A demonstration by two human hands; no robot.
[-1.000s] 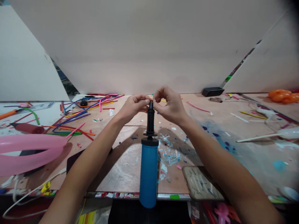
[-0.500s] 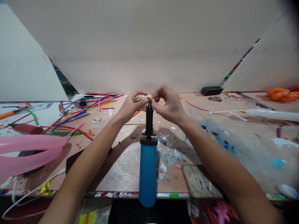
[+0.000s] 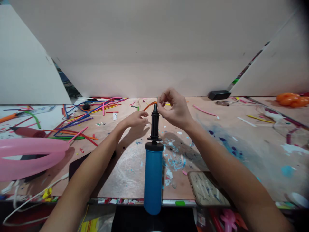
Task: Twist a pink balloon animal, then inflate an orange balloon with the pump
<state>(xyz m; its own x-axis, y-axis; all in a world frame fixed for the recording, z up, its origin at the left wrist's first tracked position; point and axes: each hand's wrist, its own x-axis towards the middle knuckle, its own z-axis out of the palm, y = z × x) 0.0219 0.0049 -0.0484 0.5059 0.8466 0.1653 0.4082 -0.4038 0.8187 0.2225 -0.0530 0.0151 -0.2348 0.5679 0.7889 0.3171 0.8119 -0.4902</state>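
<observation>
A balloon pump (image 3: 153,180) with a blue barrel and a black top stands upright in front of me, its tapered nozzle pointing up. My right hand (image 3: 174,106) pinches at the nozzle's tip with thumb and fingers. From that tip an uninflated orange balloon (image 3: 150,105) trails off to the left, its end at the nozzle partly hidden by my fingertips. Left of the pump's black upper section, my left hand (image 3: 137,119) hovers low over the table with its fingers loosely stretched and nothing in them.
Uninflated balloons in several colours (image 3: 79,120) and an inflated pink balloon (image 3: 33,175) lie on the left. A phone-like case (image 3: 205,188) rests near the front edge on the right. Further back are a black box (image 3: 219,94) and an orange balloon shape (image 3: 292,100).
My left hand has let go at the nozzle and dropped down to the left, exposing the orange balloon. My right hand stays put. The long white balloon at the right has gone from its place.
</observation>
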